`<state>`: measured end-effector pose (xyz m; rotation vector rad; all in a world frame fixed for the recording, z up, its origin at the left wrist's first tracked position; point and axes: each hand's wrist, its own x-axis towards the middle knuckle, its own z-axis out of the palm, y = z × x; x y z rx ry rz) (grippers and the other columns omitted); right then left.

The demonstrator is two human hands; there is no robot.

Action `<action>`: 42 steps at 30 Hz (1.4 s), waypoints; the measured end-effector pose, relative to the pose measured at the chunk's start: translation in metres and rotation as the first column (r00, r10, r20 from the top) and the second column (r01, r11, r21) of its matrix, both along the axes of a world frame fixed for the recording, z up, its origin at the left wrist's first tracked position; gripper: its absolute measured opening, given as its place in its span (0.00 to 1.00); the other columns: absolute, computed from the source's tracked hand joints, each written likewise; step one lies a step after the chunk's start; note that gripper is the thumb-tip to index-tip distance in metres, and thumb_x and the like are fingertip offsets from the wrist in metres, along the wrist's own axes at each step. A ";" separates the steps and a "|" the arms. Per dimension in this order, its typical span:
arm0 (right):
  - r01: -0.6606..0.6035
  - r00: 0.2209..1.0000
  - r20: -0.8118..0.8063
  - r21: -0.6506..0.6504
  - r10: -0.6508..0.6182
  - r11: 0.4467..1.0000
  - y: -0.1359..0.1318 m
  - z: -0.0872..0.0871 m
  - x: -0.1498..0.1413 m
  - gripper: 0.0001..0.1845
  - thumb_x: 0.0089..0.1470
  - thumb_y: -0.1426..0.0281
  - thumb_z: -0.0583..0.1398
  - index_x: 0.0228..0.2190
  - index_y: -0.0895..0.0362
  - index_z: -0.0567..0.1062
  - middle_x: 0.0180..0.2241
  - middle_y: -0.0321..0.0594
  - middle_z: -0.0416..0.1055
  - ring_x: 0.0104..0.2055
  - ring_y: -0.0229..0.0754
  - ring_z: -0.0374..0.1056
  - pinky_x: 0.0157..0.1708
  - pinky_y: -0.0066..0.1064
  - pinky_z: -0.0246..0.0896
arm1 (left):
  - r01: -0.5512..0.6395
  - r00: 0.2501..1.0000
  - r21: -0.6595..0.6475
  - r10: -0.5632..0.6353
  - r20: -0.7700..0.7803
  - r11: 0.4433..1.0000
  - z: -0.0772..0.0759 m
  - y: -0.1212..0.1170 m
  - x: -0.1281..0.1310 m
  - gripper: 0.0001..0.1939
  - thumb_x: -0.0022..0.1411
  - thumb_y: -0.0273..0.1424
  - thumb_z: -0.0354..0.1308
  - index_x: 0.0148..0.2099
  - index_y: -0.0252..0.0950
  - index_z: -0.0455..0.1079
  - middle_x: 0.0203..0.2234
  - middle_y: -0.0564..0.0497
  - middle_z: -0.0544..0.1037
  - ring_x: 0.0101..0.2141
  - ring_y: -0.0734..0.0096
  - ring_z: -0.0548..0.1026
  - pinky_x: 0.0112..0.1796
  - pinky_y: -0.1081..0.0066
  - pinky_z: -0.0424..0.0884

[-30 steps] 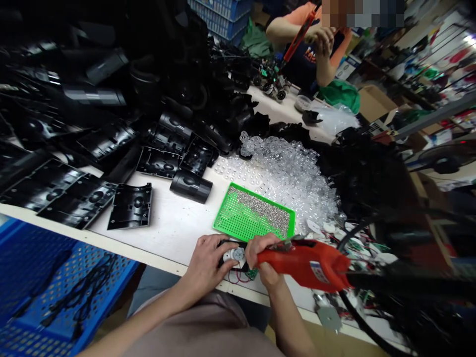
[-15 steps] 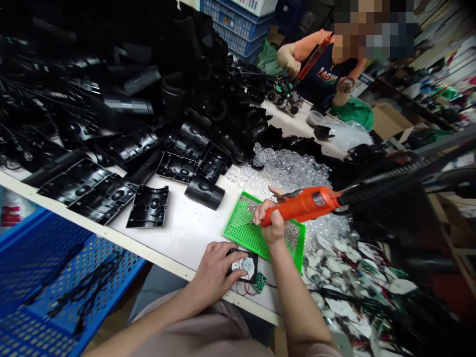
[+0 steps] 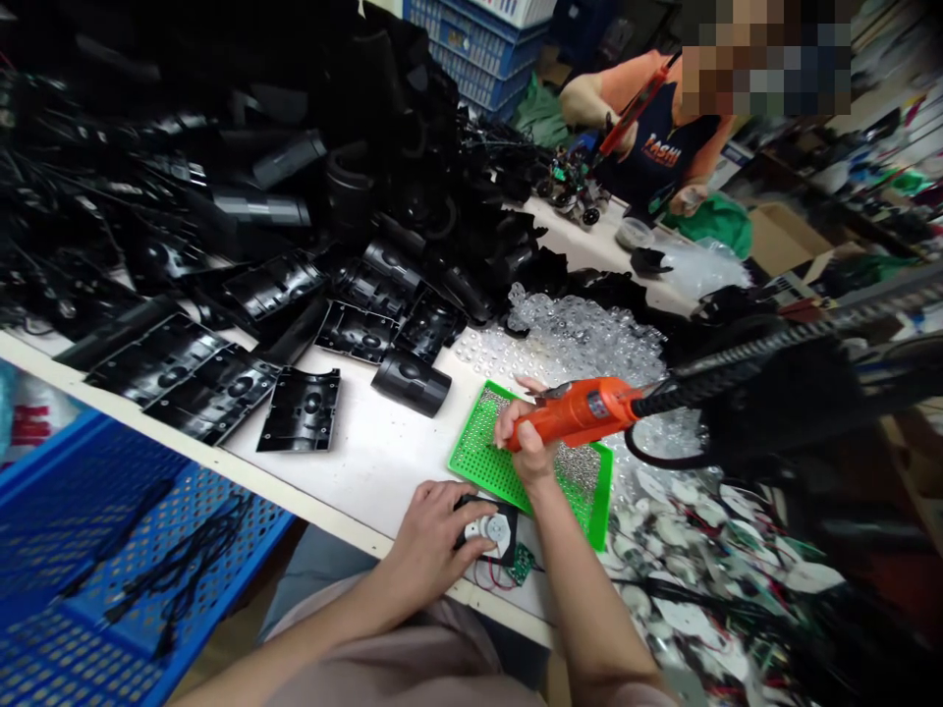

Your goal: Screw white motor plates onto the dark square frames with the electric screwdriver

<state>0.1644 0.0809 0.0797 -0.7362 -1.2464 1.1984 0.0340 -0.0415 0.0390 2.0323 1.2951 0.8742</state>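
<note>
My left hand (image 3: pixel 431 535) rests on a small silver electric motor (image 3: pixel 495 528) set on a black plate at the table's front edge. Thin red and black wires and a small green circuit board (image 3: pixel 521 564) lie just beside it. My right hand (image 3: pixel 526 442) grips an orange electric soldering iron (image 3: pixel 582 412), probably, with a metal tip and black cord. That hand hovers over a green perforated tray (image 3: pixel 478 452), with silver granules (image 3: pixel 579 471) spread across part of it. My hand hides the tray's middle.
Black plastic housing halves (image 3: pixel 299 410) and a large black heap (image 3: pixel 221 147) fill the table's left side. Clear plastic domes (image 3: pixel 575 344) lie behind the tray. Wired white discs (image 3: pixel 699 550) lie right. A blue crate (image 3: pixel 139 550) stands below the front edge. A co-worker (image 3: pixel 655 147) sits opposite, holding a red-orange tool.
My right hand and the iron have moved away from the motor, up over the green tray. My left hand stays on the motor, and the view has turned slightly.
</note>
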 end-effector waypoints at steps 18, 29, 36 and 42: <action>0.189 0.976 -0.097 -0.068 -0.195 0.980 -0.101 0.047 0.034 0.31 0.48 0.48 0.62 0.51 0.49 0.67 0.16 0.26 0.59 0.13 0.34 0.53 0.13 0.27 0.54 | 0.025 0.997 0.042 -0.022 -0.070 0.999 -0.002 0.002 0.000 0.16 0.66 0.41 0.55 0.52 0.43 0.71 0.45 0.46 0.74 0.47 0.59 0.71 0.46 0.60 0.61; 0.109 0.990 -0.082 -0.117 -0.119 0.987 -0.104 0.026 0.030 0.28 0.49 0.50 0.63 0.47 0.51 0.66 0.18 0.26 0.60 0.15 0.35 0.55 0.17 0.28 0.54 | 0.013 0.997 0.088 -0.007 -0.073 0.996 -0.002 0.002 0.000 0.15 0.65 0.40 0.55 0.51 0.42 0.71 0.44 0.46 0.75 0.47 0.59 0.72 0.45 0.60 0.61; 0.091 0.994 0.073 -0.083 -0.085 0.992 -0.111 0.023 0.031 0.27 0.50 0.49 0.62 0.46 0.51 0.66 0.18 0.26 0.60 0.17 0.35 0.56 0.20 0.29 0.55 | 0.014 0.999 0.080 -0.010 -0.045 0.997 0.000 0.002 0.001 0.15 0.66 0.40 0.55 0.51 0.42 0.71 0.44 0.46 0.75 0.47 0.60 0.72 0.45 0.61 0.61; 0.051 0.998 0.039 -0.056 -0.049 0.997 -0.111 0.028 0.030 0.23 0.51 0.53 0.62 0.45 0.49 0.67 0.20 0.28 0.60 0.18 0.35 0.56 0.20 0.30 0.56 | 0.012 0.998 0.041 -0.009 -0.059 0.999 0.003 0.002 0.000 0.15 0.66 0.40 0.55 0.51 0.43 0.71 0.44 0.47 0.75 0.47 0.60 0.71 0.45 0.61 0.61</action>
